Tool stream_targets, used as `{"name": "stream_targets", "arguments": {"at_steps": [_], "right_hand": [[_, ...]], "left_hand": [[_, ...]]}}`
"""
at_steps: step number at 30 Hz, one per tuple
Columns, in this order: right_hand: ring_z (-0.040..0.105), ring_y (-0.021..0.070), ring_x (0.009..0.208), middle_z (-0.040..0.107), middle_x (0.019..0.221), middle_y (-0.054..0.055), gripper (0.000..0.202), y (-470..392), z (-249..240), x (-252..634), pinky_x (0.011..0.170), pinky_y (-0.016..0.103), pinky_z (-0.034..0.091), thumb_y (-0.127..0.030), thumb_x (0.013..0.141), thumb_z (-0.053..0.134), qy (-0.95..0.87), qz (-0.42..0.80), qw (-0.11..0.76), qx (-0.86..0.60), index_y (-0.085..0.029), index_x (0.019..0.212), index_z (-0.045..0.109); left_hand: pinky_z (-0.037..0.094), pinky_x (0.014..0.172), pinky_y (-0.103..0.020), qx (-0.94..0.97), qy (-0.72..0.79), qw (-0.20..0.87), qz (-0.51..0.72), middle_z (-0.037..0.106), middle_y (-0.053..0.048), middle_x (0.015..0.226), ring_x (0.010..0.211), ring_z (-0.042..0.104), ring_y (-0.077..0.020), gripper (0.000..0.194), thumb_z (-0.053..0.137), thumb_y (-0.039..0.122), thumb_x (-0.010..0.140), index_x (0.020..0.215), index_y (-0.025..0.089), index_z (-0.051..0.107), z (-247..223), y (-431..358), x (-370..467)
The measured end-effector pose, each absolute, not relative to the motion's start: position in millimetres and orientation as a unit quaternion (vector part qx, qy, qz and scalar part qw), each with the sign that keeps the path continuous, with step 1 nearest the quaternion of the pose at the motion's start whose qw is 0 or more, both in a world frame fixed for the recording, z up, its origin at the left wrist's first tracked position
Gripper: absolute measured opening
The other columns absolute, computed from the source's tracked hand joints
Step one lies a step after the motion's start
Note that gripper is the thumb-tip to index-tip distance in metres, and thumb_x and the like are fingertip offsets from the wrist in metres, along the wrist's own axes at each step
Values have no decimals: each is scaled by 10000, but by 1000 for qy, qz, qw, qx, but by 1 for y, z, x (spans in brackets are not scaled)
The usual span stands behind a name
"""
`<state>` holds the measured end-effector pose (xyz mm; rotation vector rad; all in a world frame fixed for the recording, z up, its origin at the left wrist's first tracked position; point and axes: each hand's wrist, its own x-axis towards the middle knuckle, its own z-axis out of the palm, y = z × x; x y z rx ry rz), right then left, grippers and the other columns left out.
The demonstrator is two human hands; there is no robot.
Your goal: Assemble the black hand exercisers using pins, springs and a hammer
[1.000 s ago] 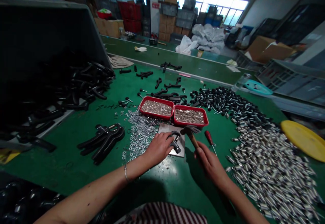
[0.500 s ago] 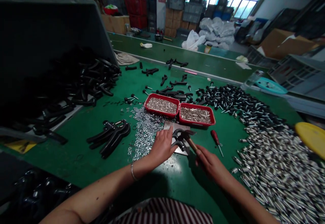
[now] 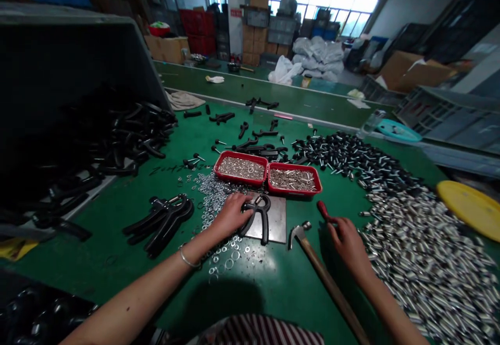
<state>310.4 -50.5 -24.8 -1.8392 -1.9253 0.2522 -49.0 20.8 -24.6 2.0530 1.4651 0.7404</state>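
My left hand (image 3: 232,214) is closed on the left side of a black spring clamp (image 3: 264,221), whose two handles point toward me. The clamp rests on a square metal plate (image 3: 278,222). My right hand (image 3: 349,241) has its fingers closed at a red-handled screwdriver (image 3: 322,210); the shaft is hidden behind the fingers. Between my hands a claw hammer (image 3: 318,265) with a wooden handle lies on the green table, its head near the plate. Loose metal washers (image 3: 211,196) are scattered to the left of the plate and beneath my left wrist.
Two red trays (image 3: 267,182) of small metal parts stand behind the plate. More black clamps (image 3: 166,220) lie at left, before a grey bin (image 3: 150,58) of black parts. Black-headed screws (image 3: 344,152) and metal sleeves (image 3: 422,251) are heaped at right, beside a yellow lid (image 3: 469,209).
The hammer has left my right hand and lies on the table. That hand has moved right to the screwdriver. On the plate, the clamp has turned so its handles point toward me.
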Motion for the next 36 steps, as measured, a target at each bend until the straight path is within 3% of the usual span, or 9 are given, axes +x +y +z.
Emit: {"name": "stream_targets", "arguments": {"at_steps": [2,6,8,10,13,17,19,25,36], "right_hand": [[613,281,1030,613,1097,169,354,-30,-27,312,911,406,487,-391,962,432,-688,71,161,-704,-136,1150,591],[657,293,918,624,1073,179,324,-3,-29,313,713,365,489,-429,957,460,-647,64,-5,-760,-146,1059,582],[668,284,860,655,997,170,246,6,-24,318,660,339,461,-378,947,486,-640,70,-34,-764,-154,983,579],[670,274,805,676,901,155,191,12,-13,323,640,329,446,-343,918,531,-638,78,2,-766,-156,946,564],[665,262,745,682,816,113,228,14,10,312,644,340,465,-391,872,596,-630,120,162,-750,-180,935,541],[695,218,703,708,884,64,327,9,22,247,669,361,550,-532,895,547,-567,372,426,-599,-228,1010,506],[696,200,645,713,880,48,339,6,13,206,612,350,572,-548,899,543,-512,453,486,-544,-248,1032,458],[713,199,663,729,890,41,326,13,-20,148,572,316,581,-539,915,534,-502,471,489,-536,-262,1036,413],[718,232,686,736,878,63,282,12,-21,148,599,340,567,-522,944,489,-544,412,441,-583,-264,1024,409]], "left_hand": [[392,1044,-452,772,525,235,270,625,-76,1152,1142,517,-268,287,633,266,850,1132,217,632,-29,16,-51],[385,1036,-438,793,499,234,259,618,-75,1176,1161,479,-275,345,695,297,815,1142,209,629,-27,9,-44],[382,1024,-436,798,495,241,246,621,-70,1172,1146,478,-274,353,706,300,806,1141,217,632,-26,8,-38],[366,1024,-445,796,500,244,237,622,-63,1166,1132,484,-272,365,714,322,802,1144,229,629,-26,8,-35],[351,1023,-451,784,520,242,236,614,-56,1157,1130,486,-271,390,721,374,801,1150,236,616,-29,8,-34],[356,1007,-437,780,528,248,226,600,-56,1148,1130,485,-269,386,712,391,813,1151,242,599,-28,7,-35],[360,998,-431,782,529,249,217,594,-58,1144,1131,482,-271,379,716,383,811,1138,236,592,-26,7,-35],[357,993,-429,771,538,264,215,578,-55,1123,1122,470,-270,348,715,387,812,1081,222,568,-26,9,-35],[361,975,-431,764,545,286,192,571,-57,1137,1119,470,-284,374,710,434,811,1090,232,565,-30,13,-36]]}}
